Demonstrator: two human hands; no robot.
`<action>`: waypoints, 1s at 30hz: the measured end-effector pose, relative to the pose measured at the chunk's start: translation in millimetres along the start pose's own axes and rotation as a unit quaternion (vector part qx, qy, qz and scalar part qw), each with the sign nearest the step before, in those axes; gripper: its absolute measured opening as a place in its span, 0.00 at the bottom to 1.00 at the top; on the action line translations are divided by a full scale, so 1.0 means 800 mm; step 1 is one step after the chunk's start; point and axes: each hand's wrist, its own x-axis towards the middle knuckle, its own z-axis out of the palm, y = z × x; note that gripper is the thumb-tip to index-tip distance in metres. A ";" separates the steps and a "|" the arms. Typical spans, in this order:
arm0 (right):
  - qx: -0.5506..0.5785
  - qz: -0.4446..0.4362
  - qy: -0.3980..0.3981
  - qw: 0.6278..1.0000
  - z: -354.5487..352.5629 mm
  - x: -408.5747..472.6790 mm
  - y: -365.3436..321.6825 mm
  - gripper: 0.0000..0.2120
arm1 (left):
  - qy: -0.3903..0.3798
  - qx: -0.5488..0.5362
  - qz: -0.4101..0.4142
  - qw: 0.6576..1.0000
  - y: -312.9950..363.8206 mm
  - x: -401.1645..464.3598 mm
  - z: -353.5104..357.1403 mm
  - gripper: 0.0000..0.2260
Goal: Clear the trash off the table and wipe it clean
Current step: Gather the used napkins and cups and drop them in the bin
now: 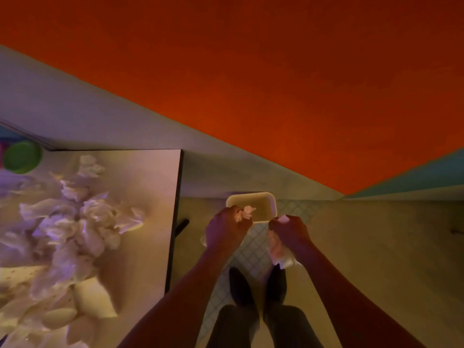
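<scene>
Both forearms reach out; left hand (227,228) and right hand (291,231) fingers grip tissue wads

One bin (261,200), two hands (227,228)

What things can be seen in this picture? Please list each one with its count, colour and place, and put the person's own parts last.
crumpled tissues: many, white, heaped on the table
table: one, pale top with dark edge, at the left
green lid: one, green, far left corner of the table
bin: one, cream, on the floor right of the table
wall: one, red-orange, behind
tissue wads: two, white, one in each hand, above the bin
left hand: one, grips a tissue wad
right hand: one, grips a tissue wad
shoes: two, black, on the floor below the hands
</scene>
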 end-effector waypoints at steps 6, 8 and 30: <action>-0.026 -0.027 0.062 0.997 0.048 0.122 0.024 0.13 | 0.050 -0.057 0.015 0.997 -0.034 0.077 0.108 0.16; -0.006 -0.045 0.083 0.996 0.066 0.165 0.040 0.14 | 0.072 -0.119 0.014 0.990 -0.046 0.104 0.146 0.17; -0.167 -0.146 0.021 0.975 0.240 0.497 0.205 0.20 | -0.096 -0.068 0.017 0.993 -0.229 0.337 0.464 0.06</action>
